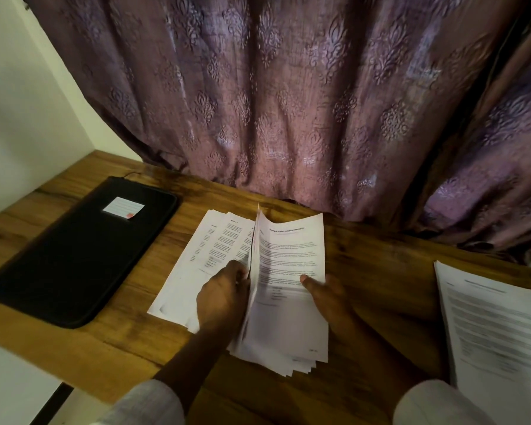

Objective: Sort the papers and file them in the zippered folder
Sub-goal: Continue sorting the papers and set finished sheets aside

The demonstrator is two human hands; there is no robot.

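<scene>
Head view: right of the closed zippered folder (80, 250), the right hand (325, 297) clamps the stack of papers (288, 326), thumb on top to steady it, while the left hand (223, 291) pinches a lifted sheet (256, 237), seemingly peeling it toward the spread sheets (203, 259) nearer the folder.

We count one zippered folder (80, 253) at the left, three lots of papers: a fanned spread (203, 256), a held stack (288, 302), a right pile (497, 326); and two hands, left hand (223, 291), right hand (325, 297).
</scene>
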